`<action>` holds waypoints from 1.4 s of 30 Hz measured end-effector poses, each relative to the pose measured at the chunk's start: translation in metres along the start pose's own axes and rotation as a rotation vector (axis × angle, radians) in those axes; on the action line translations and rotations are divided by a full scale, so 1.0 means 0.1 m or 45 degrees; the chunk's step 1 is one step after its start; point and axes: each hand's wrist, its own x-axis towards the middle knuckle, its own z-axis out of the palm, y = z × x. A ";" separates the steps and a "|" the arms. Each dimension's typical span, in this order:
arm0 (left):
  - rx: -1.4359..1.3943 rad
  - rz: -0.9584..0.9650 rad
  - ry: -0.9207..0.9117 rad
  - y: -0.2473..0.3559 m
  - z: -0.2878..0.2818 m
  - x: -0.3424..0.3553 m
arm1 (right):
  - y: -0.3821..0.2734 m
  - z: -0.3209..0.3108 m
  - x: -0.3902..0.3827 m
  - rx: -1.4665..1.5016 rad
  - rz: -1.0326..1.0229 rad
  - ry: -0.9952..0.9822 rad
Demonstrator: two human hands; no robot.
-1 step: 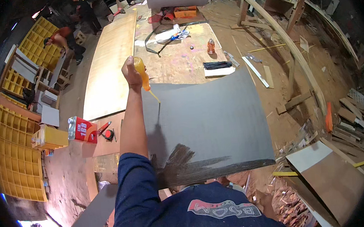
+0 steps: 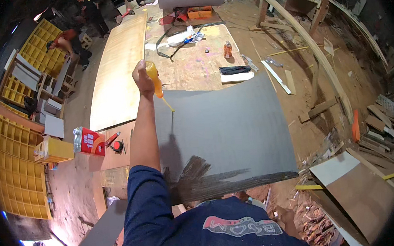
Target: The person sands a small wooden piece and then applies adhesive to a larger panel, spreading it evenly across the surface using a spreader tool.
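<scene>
Left hand [image 2: 142, 79], arm stretched up the frame's centre-left, grips closed around an orange glue bottle [image 2: 154, 79] tilted nozzle-down over the dark grey sheet [image 2: 227, 130].

No visible change: left hand [image 2: 142, 79], orange glue bottle [image 2: 154, 80], as before.

A broad plywood worktop [image 2: 193, 68] carries a large dark grey sheet [image 2: 225, 130] over its near right part, the sheet's near edge smeared with darker streaks. Along the left edge lies a long pale wooden panel [image 2: 118, 73]. Toward the far end sit an orange tray [image 2: 200, 12], crumpled cloths (white and blue) [image 2: 179, 36], a small orange bottle [image 2: 227, 50] and a black bundle on a white block [image 2: 235, 73]. At the near left corner are a red can [image 2: 88, 140] and a yellow box [image 2: 55, 150].
</scene>
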 end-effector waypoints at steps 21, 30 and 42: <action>-0.604 -0.043 -0.174 0.85 2.91 -0.16 | 0.80 -0.05 0.20 0.142 0.274 0.024; -0.643 0.081 -0.292 0.87 3.58 -0.33 | 1.50 0.25 0.59 -0.028 0.211 -0.032; 0.055 0.009 -0.278 -0.81 3.07 -1.22 | 1.59 0.19 0.78 0.146 0.292 -0.080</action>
